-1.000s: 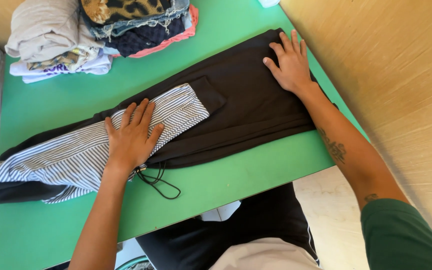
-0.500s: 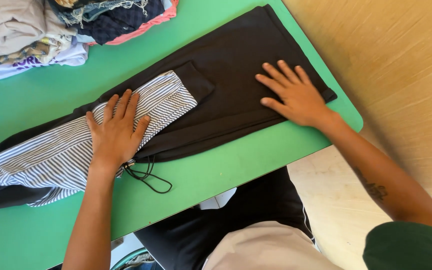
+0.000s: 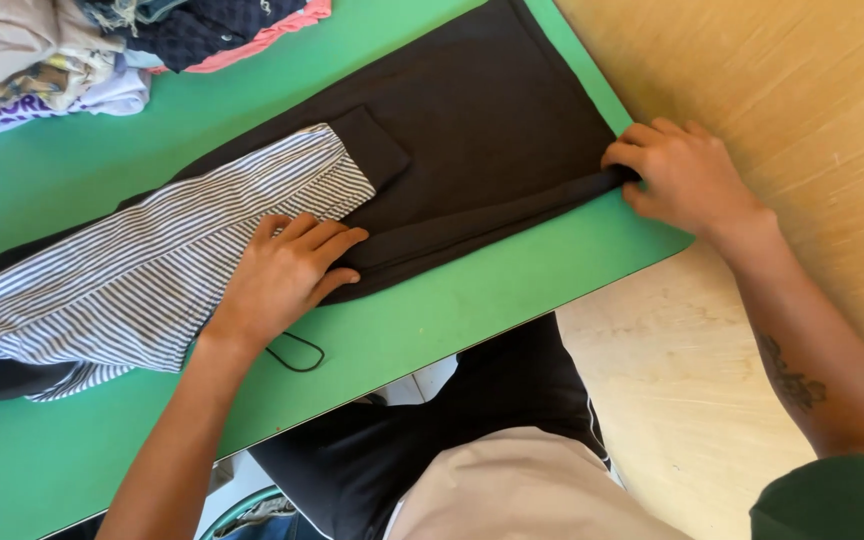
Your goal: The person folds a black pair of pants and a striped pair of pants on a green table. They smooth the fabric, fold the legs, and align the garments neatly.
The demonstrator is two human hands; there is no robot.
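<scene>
the right hand [image 3: 687, 180] has slid off the flat of the dark brown heavy cloth garment [image 3: 472, 150] and now curls its fingers round the garment's end at the right edge of the green table [image 3: 512, 300], pinching the fabric where half a second ago it lay spread and open. the left hand [image 3: 287, 275] stays pressed flat, fingers wide, holding nothing, on the blue-and-white striped lining [image 3: 142, 280] near the table's front edge. a thin black cord loop [image 3: 297, 352] lies just beside that wrist. a heap of folded mixed-colour clothes [image 3: 102, 50] sits at the far left corner.
</scene>
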